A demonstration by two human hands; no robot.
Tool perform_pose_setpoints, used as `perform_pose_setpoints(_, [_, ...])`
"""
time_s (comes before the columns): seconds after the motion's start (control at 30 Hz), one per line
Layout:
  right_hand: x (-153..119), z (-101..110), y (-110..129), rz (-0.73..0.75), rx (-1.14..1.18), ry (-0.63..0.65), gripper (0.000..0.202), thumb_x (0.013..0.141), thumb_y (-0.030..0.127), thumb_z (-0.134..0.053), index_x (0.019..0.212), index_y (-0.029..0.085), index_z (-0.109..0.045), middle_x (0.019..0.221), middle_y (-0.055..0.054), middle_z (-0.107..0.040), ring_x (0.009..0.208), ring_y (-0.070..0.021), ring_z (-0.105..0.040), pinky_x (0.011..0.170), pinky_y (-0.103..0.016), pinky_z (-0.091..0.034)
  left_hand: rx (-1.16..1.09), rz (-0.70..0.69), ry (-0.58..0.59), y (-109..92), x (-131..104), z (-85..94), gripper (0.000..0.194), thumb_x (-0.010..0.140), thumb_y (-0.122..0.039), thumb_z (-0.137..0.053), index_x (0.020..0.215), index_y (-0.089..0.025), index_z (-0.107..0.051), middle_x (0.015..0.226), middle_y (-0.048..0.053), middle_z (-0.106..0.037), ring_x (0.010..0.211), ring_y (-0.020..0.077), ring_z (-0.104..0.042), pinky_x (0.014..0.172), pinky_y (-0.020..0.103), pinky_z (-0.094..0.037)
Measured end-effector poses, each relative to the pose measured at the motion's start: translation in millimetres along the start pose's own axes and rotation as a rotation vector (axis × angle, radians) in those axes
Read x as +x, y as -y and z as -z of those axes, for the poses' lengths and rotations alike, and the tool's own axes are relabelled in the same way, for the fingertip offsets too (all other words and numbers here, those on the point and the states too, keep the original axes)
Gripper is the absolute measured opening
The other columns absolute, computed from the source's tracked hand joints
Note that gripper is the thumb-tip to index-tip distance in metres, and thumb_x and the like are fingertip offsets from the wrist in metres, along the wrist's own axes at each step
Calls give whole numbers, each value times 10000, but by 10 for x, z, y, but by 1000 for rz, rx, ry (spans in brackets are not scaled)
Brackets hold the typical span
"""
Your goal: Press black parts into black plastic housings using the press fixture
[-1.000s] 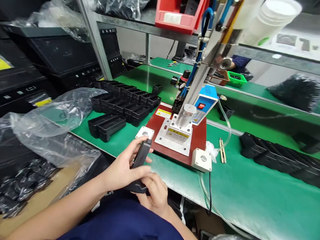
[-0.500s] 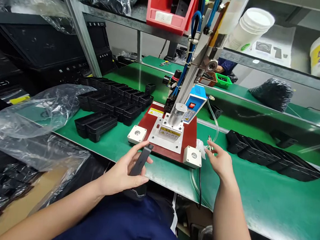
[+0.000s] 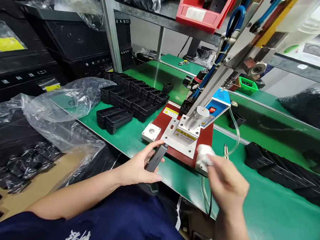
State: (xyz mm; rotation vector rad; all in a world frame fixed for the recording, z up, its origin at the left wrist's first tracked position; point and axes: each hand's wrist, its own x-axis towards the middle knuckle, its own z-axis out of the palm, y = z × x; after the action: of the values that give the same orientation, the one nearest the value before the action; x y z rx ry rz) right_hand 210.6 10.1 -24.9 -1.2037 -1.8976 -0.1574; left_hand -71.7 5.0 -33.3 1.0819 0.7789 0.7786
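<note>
My left hand [image 3: 134,170] is closed around a black plastic part [image 3: 157,158], held tilted just above the bench's front edge. Its fingers hide some of the part. Pinched in my right hand [image 3: 227,184] is a crumpled white wipe, perhaps cloth or tissue [image 3: 205,151], blurred by motion. The wipe is in front of the right-hand white button box [image 3: 201,166] and partly covers it. Behind both hands stands a press with a metal block [image 3: 186,131] on a red-brown base [image 3: 205,138]. Another white button box [image 3: 151,132] sits at the base's left corner.
Black plastic trays [image 3: 119,120] stand in rows on the left of the green bench, beside clear plastic sheeting [image 3: 70,97]. More black parts [image 3: 286,173] lean in a row at right. A blue control box [image 3: 220,101] is behind the press; a red bin [image 3: 195,15] overhangs it.
My right hand has picked up the white wipe from beside the right button box and moved toward me with it. My left hand still holds the black part. The view has shifted left.
</note>
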Motion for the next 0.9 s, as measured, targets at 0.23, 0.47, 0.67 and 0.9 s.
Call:
perform_pose_setpoints(0.23, [121, -246, 952, 439, -42, 242, 288, 893, 83, -508, 1158, 90, -621, 950, -111, -642, 778, -199, -506, 655, -329, -485, 179, -95, -36, -6, 59, -90, 926, 657, -23, -682, 1457, -248, -274, 1152, 76, -573, 1001, 195, -589, 868, 306, -482])
perform_pose_setpoints(0.47, [128, -332, 929, 381, -155, 231, 288, 892, 70, -496, 1142, 115, -632, 884, -94, -624, 794, -203, -508, 692, -336, -495, 249, -83, -78, 33, 69, -79, 924, 675, -27, -648, 1473, -262, -244, 1197, 92, -566, 884, 175, -613, 761, 292, -498])
perform_pose_setpoints(0.67, [116, -338, 879, 342, -80, 200, 300, 883, 71, -501, 1154, 125, -618, 880, -88, -601, 796, -201, -515, 653, -323, -486, 244, -89, -72, 28, 77, -82, 916, 685, -29, -650, 1472, -280, -255, 1092, 67, -578, 781, 145, -602, 662, 249, -484])
perform_pose_setpoints(0.9, [61, -284, 924, 354, -85, 148, 301, 899, 73, -486, 1166, 135, -610, 963, -91, -636, 850, -206, -531, 687, -331, -467, 277, -128, -67, 8, 88, -99, 915, 669, -39, -673, 1464, -257, -275, 1141, 74, -585, 929, 189, -602, 795, 289, -495])
